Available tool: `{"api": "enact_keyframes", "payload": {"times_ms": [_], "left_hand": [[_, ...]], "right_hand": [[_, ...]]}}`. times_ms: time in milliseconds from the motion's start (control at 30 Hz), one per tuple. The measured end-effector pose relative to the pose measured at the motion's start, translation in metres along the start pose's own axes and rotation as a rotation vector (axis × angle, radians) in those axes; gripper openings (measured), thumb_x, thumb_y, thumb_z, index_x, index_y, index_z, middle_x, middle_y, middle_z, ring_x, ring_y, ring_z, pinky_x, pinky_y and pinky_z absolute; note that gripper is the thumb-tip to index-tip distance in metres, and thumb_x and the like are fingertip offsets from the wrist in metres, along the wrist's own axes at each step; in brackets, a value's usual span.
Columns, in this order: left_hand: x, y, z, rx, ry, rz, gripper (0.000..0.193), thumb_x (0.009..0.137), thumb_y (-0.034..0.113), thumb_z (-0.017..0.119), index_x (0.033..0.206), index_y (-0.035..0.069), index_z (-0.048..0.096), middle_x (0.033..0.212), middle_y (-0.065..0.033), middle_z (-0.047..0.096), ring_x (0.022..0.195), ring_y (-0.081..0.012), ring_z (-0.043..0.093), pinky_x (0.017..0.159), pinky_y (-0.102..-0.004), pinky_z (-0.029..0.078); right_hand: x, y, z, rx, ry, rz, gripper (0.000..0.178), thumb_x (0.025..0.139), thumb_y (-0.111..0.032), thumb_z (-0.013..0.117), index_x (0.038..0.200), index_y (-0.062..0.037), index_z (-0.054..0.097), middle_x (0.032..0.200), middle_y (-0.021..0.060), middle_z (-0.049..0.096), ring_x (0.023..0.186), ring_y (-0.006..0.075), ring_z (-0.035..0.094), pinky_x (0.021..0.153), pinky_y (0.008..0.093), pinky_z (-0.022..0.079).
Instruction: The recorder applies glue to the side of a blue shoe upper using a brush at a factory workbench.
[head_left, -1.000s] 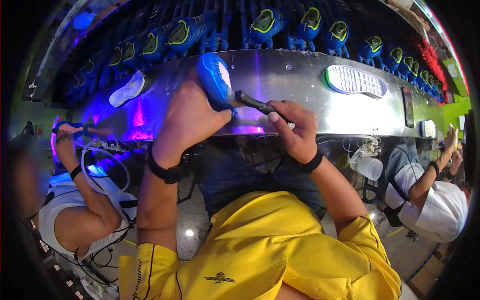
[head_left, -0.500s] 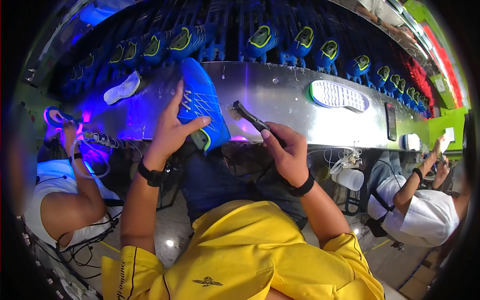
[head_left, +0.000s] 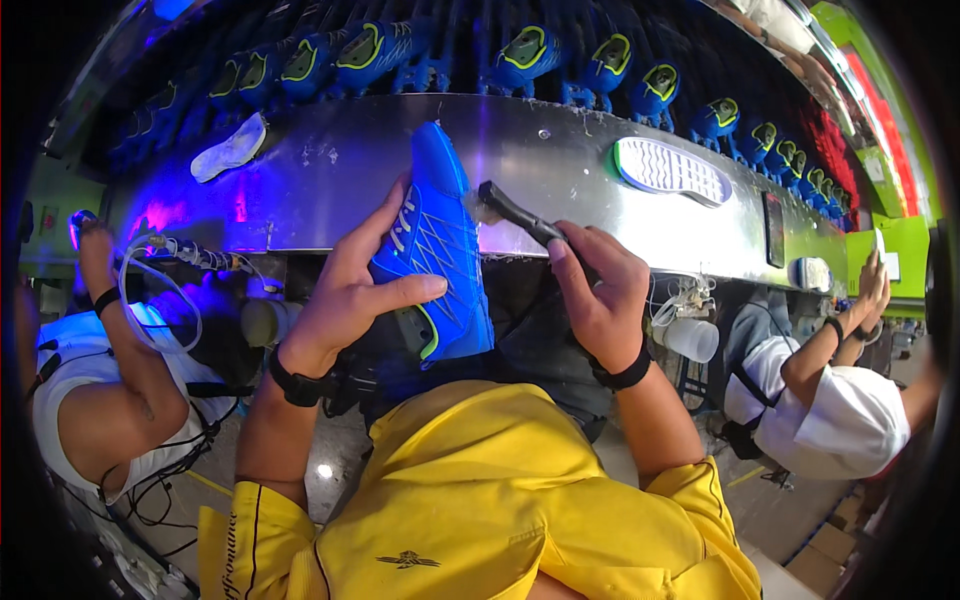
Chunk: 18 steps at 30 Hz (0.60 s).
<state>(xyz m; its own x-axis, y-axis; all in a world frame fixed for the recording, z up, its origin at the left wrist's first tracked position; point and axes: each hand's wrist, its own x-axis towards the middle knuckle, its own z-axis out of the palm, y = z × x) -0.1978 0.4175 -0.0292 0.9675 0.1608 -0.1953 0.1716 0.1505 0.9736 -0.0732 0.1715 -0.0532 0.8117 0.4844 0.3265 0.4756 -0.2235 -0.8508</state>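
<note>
My left hand (head_left: 355, 280) grips a blue shoe upper (head_left: 440, 240) by its laced side, thumb across the side panel. The toe points away from me, and a yellow-green collar shows at the near end. In my right hand (head_left: 605, 290) is a black-handled brush (head_left: 520, 213), fingers closed round the handle. Its bristle end is at the shoe's right lower edge, touching or very close; I cannot tell which. Beyond, on the metal bench (head_left: 370, 200), lie a white sole (head_left: 672, 170) with its patterned side up and a pale sole-shaped piece (head_left: 230, 148).
A row of blue shoes (head_left: 527, 50) on a dark rack runs behind the bench. A phone-like black slab (head_left: 773, 228) lies at the right. One person in white (head_left: 110, 400) works at my left, another (head_left: 830, 410) at my right. A white cup (head_left: 692, 340) hangs below the bench edge.
The shoe has come nearer and to the right, turned more upright with its side facing the brush. My right hand has shifted slightly right, and the bristles are now at the shoe's edge.
</note>
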Motion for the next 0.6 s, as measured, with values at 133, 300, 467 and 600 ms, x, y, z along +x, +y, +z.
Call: {"api": "enact_keyframes", "payload": {"times_ms": [133, 300, 467, 600], "left_hand": [[-0.002, 0.002, 0.002, 0.032, -0.028, 0.02, 0.099, 0.089, 0.008, 0.085, 0.169, -0.004, 0.029, 0.15, -0.0092, 0.059, 0.131, -0.0155, 0.061, 0.114, -0.0333, 0.047], [0.001, 0.01, 0.002, -0.056, -0.018, -0.056, 0.091, 0.089, 0.011, 0.085, 0.165, -0.003, 0.037, 0.143, -0.0093, 0.064, 0.128, -0.0161, 0.063, 0.112, -0.0334, 0.049], [0.005, 0.012, -0.002, -0.109, 0.046, -0.019, 0.087, 0.09, 0.006, 0.081, 0.165, -0.002, 0.039, 0.141, -0.0091, 0.066, 0.127, -0.017, 0.064, 0.111, -0.0334, 0.05], [0.009, 0.018, -0.005, -0.16, 0.096, -0.043, 0.086, 0.092, 0.002, 0.077, 0.167, 0.0, 0.036, 0.141, -0.01, 0.067, 0.124, -0.018, 0.067, 0.111, -0.0346, 0.051]], "right_hand": [[0.0, -0.004, -0.004, -0.014, -0.009, 0.023, 0.02, 0.099, -0.009, 0.074, 0.113, 0.0044, 0.076, 0.074, 0.0143, 0.062, 0.057, 0.0214, 0.057, 0.056, 0.0328, 0.042], [-0.009, -0.003, -0.011, 0.047, -0.074, 0.009, 0.019, 0.097, -0.008, 0.074, 0.11, 0.0053, 0.077, 0.079, 0.0153, 0.067, 0.062, 0.0215, 0.061, 0.06, 0.0314, 0.046], [-0.012, -0.01, -0.024, 0.111, -0.208, 0.099, 0.02, 0.097, -0.009, 0.076, 0.11, 0.0053, 0.077, 0.082, 0.0173, 0.071, 0.067, 0.0244, 0.066, 0.065, 0.0327, 0.05], [-0.016, -0.01, -0.034, 0.149, -0.276, 0.163, 0.022, 0.096, -0.009, 0.077, 0.112, 0.0057, 0.078, 0.087, 0.0202, 0.075, 0.073, 0.0275, 0.07, 0.071, 0.0338, 0.053]]}}
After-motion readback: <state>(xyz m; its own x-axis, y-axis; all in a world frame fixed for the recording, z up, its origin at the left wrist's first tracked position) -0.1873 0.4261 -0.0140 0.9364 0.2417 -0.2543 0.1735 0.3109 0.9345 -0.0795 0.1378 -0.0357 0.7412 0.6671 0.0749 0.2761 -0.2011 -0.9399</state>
